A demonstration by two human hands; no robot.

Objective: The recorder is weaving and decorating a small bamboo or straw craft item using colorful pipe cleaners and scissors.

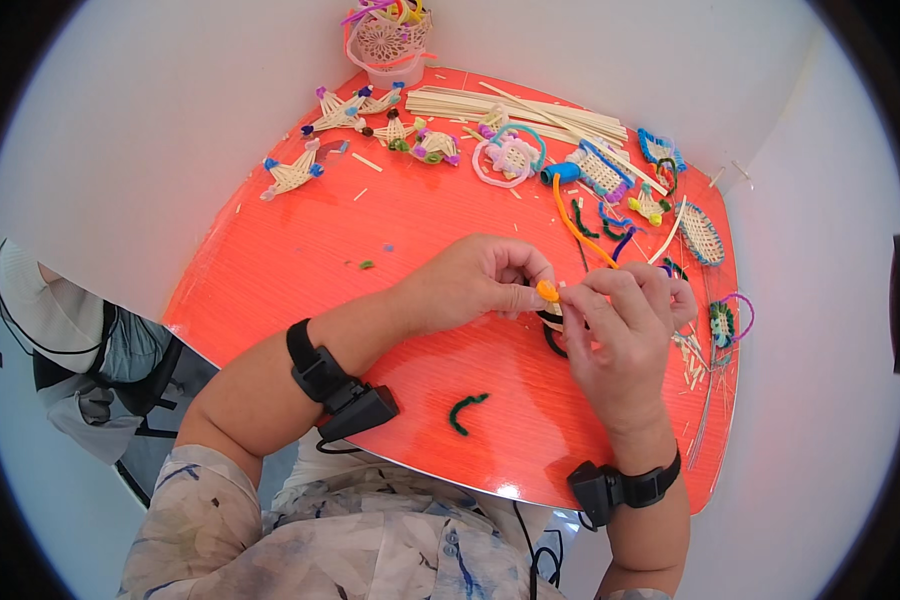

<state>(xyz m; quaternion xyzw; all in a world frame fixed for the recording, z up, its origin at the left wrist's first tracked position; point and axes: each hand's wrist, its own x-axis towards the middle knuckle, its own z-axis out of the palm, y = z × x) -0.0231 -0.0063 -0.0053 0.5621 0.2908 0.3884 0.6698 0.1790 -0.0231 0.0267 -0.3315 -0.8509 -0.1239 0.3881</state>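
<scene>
Over the table's front middle, my two hands meet at a small piece with a coil of orange pipe cleaner [547, 291] at its top. My left hand [482, 285] pinches this piece from the left, thumb against the fingers. Below the orange coil, pale strips and a black loop [555, 340] show, mostly covered by my fingers. My right hand [622, 325] is closed at the coil's right side, its fingers bent. From it a long orange pipe cleaner strand [577, 222] runs up and away. A short dark green pipe cleaner [462, 412] lies nearer my body.
On the red table [300, 250], several small woven shapes [295, 172] lie at the far left. Pale flat strips [515, 110] are stacked at the back by a basket [390, 50]. More woven pieces [700, 235] and scraps line the right edge. White partitions [610, 40] enclose the table.
</scene>
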